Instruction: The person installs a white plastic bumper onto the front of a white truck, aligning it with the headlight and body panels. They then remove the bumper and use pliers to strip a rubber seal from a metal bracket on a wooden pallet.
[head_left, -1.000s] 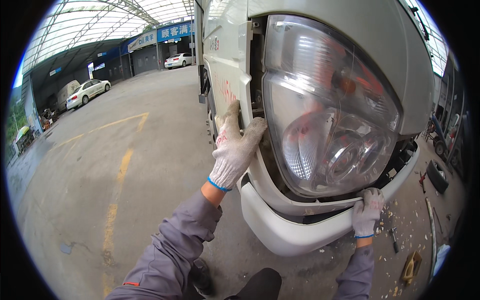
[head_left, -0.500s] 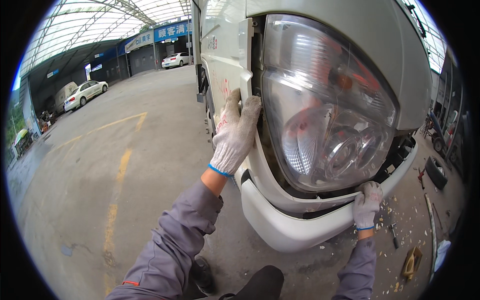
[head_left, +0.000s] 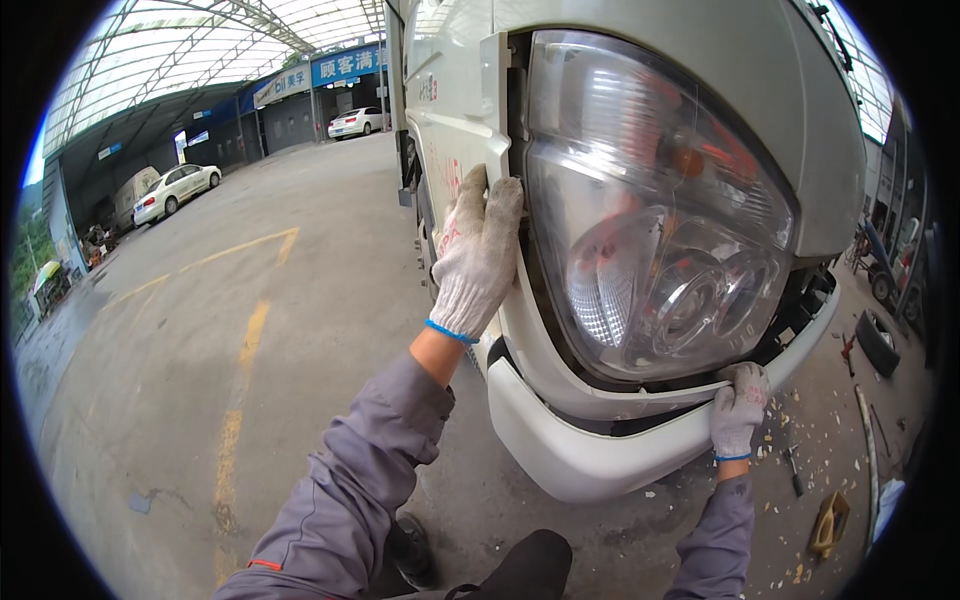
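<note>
A large clear headlight (head_left: 655, 210) fills the front corner of a white truck (head_left: 460, 100). A pale headlight trim panel (head_left: 545, 345) runs down its left side and curves beneath it, with a dark gap between trim and lamp. My left hand (head_left: 475, 255), in a knitted glove with a blue cuff, lies against the upright part of the trim, fingers stretched upward and apart. Below the lamp's right end, my right hand (head_left: 740, 405), gloved alike, has its fingers curled over the trim's lower edge. The white bumper corner (head_left: 580, 465) sits just under it.
At the right, a tyre (head_left: 877, 343), a hammer (head_left: 794, 470), a yellowish metal block (head_left: 829, 524) and a long bar (head_left: 866, 450) lie on the floor among scattered chips. White cars (head_left: 177, 192) stand farther off at the left. My shoe (head_left: 412, 550) is below.
My view has shifted slightly, moving the background a little rightward. Both hands keep their places on the trim, the left one showing slightly higher against it.
</note>
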